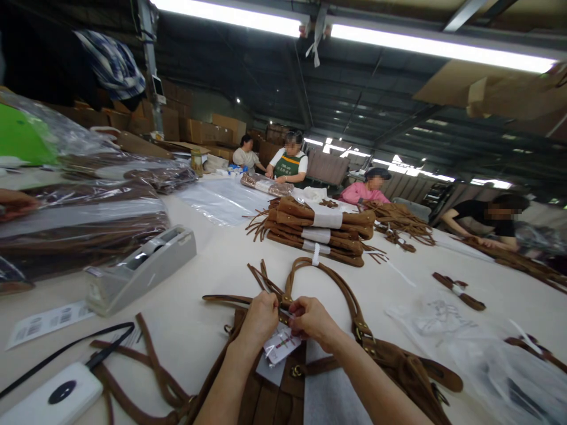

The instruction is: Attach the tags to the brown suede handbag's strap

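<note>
A brown suede bag lies in front of me, its looped handle spread on the table above it. Fringe-like straps stick out at its upper end. My left hand is closed in a pinch at the base of these straps; what its fingertips grip is hidden. Close beside it, my right hand pinches the upper edge of a hang tag in a clear sleeve. The tag rests over the bag's front, with a grey card partly under it. White paper covers part of the bag.
A tape dispenser, a white device with a black cable, and plastic-wrapped brown goods are on the left. Folded brown bags are stacked ahead. Clear plastic bags lie right. Several people work around the table.
</note>
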Demonstrator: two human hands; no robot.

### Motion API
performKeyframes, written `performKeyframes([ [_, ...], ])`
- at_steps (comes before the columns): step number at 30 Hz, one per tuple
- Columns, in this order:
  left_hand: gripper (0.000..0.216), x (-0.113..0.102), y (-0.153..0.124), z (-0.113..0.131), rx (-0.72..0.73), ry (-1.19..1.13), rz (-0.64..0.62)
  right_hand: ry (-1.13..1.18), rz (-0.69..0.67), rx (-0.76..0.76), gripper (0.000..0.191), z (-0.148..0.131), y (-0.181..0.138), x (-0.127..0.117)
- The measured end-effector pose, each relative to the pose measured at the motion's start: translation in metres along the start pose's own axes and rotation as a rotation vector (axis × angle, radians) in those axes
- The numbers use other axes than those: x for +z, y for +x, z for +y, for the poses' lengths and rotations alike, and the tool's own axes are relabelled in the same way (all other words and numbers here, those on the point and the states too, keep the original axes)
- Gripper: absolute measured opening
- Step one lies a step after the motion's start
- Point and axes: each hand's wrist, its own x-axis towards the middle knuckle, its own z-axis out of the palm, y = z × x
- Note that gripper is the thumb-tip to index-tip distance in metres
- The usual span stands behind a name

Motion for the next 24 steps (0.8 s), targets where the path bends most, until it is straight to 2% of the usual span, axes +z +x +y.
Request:
performKeyframes([
  [4,0.019,-0.002,-0.002,0.003,-0.014,0.033,0.012,0.028,0.000,-0.013,0.025,0.002,-0.001,-0.002],
  [9,0.018,-0.011,-0.004,0.006,-0.032,0.058,0.029,0.066,0.062,-0.062,0.021,0.003,0.000,0.000],
  [14,0.016,-0.019,-0.003,0.005,-0.068,0.058,0.074,0.040,0.112,-0.125,0.027,0.006,0.003,0.005],
  [19,0.016,-0.021,-0.001,0.003,-0.066,-0.033,0.099,-0.003,0.242,-0.235,0.028,0.010,0.004,0.007],
  [24,0.011,-0.020,0.000,0.002,-0.106,-0.160,0.087,0.123,0.246,-0.192,0.031,0.011,0.000,0.005],
])
